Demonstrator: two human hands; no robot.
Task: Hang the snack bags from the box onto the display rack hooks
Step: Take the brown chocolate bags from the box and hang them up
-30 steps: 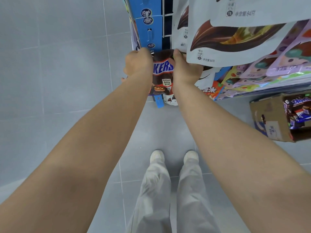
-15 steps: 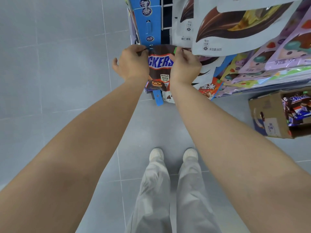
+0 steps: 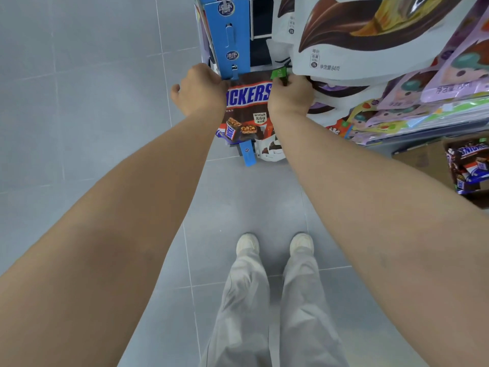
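Two hands grip the top corners of a brown snack bag (image 3: pixel 247 112) in front of a display rack (image 3: pixel 228 35). The left hand (image 3: pixel 198 88) has its fingers curled round the bag's upper left corner, just under the foot of a blue card strip (image 3: pixel 238 62) on the rack. The right hand (image 3: pixel 289 98) pinches the upper right corner, with a small green tag (image 3: pixel 279 73) at its fingertips. The bag hangs upright between the two hands, its printed front facing the camera. Its top edge is hidden behind the knuckles and the strip, so it cannot be told whether it sits on a hook.

Above and beyond the right hand, large white bags (image 3: pixel 370 56) with a chocolate swirl hang from the rack, and purple bags (image 3: pixel 449 83) are packed in rows beside them. Farther out past the right forearm, a cardboard box (image 3: pixel 423 162) stands open on the floor with more of the same brown bags (image 3: pixel 468 165) inside. Below both forearms are grey floor tiles (image 3: pixel 92 115), pale trousers (image 3: pixel 246 300) and white shoes (image 3: pixel 247 243).
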